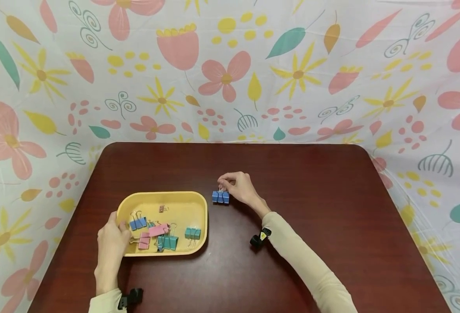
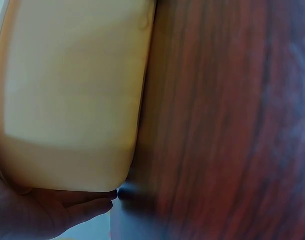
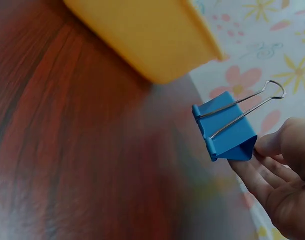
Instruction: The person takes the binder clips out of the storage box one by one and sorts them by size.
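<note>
My left hand (image 1: 113, 239) grips the left end of a yellow tray (image 1: 203, 217), thumb at the rim. In the left wrist view, the fingers (image 2: 87, 211) lie along the outside of the tray wall (image 2: 72, 120). To the right of the tray, my right hand (image 1: 240, 188) pinches a blue binder clip (image 1: 220, 197). A wire handle of this blue clip (image 3: 227, 122) stands out plainly in the right wrist view. Inside the tray lie pink clips (image 1: 159, 230), teal clips (image 1: 192, 233), another blue clip (image 1: 138, 224) and a small brownish clip (image 1: 162, 209).
The tray is at the left of a dark reddish-brown table (image 1: 312, 182). A white cloth (image 1: 230, 117) with flowers and leaves hangs behind the table and along its sides. Black wrist straps (image 1: 260, 237) sit at both cuffs.
</note>
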Demonstrator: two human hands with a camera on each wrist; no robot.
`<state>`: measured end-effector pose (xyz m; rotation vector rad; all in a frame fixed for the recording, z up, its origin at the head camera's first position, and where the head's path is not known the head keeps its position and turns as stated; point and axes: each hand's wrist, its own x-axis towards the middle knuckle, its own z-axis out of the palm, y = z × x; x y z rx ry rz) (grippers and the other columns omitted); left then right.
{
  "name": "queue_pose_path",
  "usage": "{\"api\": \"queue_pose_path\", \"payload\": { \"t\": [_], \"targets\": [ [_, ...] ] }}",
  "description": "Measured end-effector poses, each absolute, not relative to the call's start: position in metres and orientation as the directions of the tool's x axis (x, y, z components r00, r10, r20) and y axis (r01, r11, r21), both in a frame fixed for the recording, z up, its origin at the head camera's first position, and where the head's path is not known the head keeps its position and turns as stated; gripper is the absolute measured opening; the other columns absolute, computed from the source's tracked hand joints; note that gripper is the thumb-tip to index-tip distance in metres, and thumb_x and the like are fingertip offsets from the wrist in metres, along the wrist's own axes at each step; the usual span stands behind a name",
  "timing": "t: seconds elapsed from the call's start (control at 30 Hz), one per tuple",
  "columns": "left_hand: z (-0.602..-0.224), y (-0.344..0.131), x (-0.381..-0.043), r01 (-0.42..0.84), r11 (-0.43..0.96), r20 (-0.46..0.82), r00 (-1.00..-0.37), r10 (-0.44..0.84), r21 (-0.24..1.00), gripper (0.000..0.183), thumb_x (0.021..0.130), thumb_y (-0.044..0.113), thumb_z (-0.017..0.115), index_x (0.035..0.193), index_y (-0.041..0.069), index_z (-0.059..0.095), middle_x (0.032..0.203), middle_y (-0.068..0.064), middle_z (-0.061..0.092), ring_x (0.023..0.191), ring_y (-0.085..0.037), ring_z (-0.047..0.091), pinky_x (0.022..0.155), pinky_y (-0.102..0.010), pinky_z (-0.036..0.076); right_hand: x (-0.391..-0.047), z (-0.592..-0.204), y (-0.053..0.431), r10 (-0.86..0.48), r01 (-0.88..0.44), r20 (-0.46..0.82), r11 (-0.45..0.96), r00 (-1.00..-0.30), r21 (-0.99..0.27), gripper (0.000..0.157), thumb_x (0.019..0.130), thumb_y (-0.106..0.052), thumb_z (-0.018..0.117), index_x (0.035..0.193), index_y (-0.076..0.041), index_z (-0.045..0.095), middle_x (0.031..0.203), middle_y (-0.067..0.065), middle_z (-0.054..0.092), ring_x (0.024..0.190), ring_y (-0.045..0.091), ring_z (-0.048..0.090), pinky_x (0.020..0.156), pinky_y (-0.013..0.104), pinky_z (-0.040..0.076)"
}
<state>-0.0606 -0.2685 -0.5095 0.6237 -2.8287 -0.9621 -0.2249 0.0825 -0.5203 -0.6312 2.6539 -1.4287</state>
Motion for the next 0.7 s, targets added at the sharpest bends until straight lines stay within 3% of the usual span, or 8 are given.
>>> {"api": "queue_pose_path", "payload": {
  "t": [0.23, 0.47, 0.7],
  "targets": [
    [-0.508, -0.269, -0.061, -0.345, 0.724, -0.035, -0.913, -0.407, 0.598, 0.041, 0.101, 0.007, 0.043, 0.139, -0.007, 0.046, 0.115, -0.040, 0.062, 0.103, -0.058, 0.059, 0.084, -0.066, 0.045, -0.229, -0.534, 0.086, -0.353, -0.310, 0.118, 0.559, -0.928, -0.769, 0.014, 0.098, -0.019, 0.068, 0.101, -0.014, 0.080, 0.086, 0.001, 0.078, 0.068, 0.005, 0.070, 0.063, 0.023, 0.054],
    [-0.508, -0.269, -0.062, -0.338, 0.727, -0.031, -0.916, -0.400, 0.597, 0.040, 0.101, 0.006, 0.043, 0.138, -0.007, 0.046, 0.116, -0.040, 0.062, 0.106, -0.060, 0.058, 0.086, -0.067, 0.044, -0.234, -0.536, 0.087, -0.337, -0.361, 0.185, 0.596, -0.923, -0.717, 0.015, 0.098, -0.017, 0.067, 0.105, -0.013, 0.080, 0.094, 0.003, 0.079, 0.073, 0.011, 0.071, 0.065, 0.027, 0.054],
    [-0.508, -0.268, -0.061, -0.336, 0.726, -0.021, -0.914, -0.406, 0.600, 0.040, 0.101, 0.006, 0.043, 0.138, -0.007, 0.047, 0.114, -0.039, 0.063, 0.103, -0.057, 0.060, 0.084, -0.066, 0.046, -0.234, -0.534, 0.089, -0.332, -0.337, 0.161, 0.589, -0.930, -0.734, 0.016, 0.099, -0.015, 0.066, 0.107, -0.012, 0.080, 0.096, 0.004, 0.079, 0.070, 0.010, 0.071, 0.061, 0.023, 0.052]
  ]
}}
